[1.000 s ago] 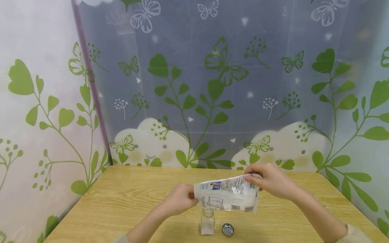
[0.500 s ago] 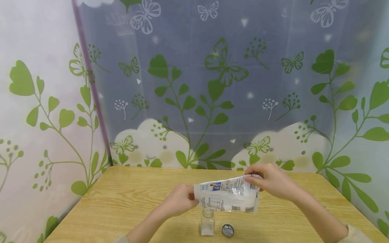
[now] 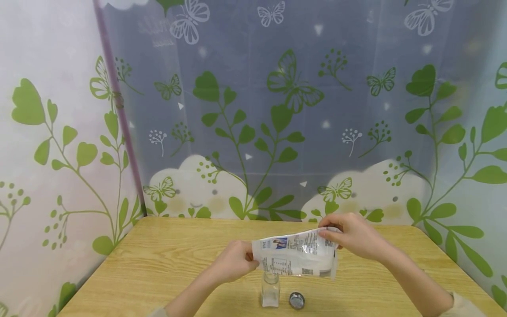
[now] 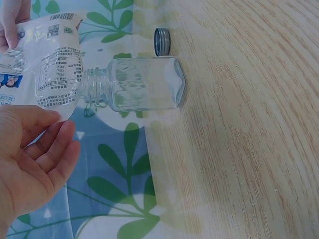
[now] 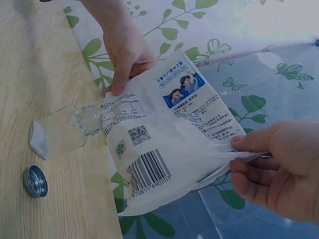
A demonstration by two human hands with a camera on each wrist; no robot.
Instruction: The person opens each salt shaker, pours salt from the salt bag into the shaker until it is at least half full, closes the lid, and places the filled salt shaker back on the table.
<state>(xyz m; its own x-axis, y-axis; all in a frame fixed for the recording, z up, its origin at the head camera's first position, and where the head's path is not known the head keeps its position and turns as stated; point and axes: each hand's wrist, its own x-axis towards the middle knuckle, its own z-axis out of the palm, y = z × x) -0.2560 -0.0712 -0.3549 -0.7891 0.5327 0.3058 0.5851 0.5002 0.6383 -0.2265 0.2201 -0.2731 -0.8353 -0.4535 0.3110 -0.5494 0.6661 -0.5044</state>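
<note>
A white printed plastic bag (image 3: pixel 295 255) is stretched sideways above the table between both hands. My left hand (image 3: pixel 234 263) pinches its left end between thumb and fingers. At the opposite end, my right hand (image 3: pixel 354 236) grips the bag's edge from above. Under the bag's lower left side stands a small clear glass jar (image 3: pixel 270 294), upright and without a lid. White powder (image 5: pixel 39 141) lies at the jar's bottom. In the left wrist view, the bag's edge (image 4: pixel 75 97) overlaps the threaded mouth of the jar. A silver metal screw lid (image 3: pixel 296 300) lies right of the jar.
The wooden table (image 3: pixel 170 246) carries the jar and lid near its front. Behind it hangs a blue-grey curtain (image 3: pixel 253 145) with leaf and butterfly prints. Pale printed panels (image 3: pixel 59 176) flank the table on both sides.
</note>
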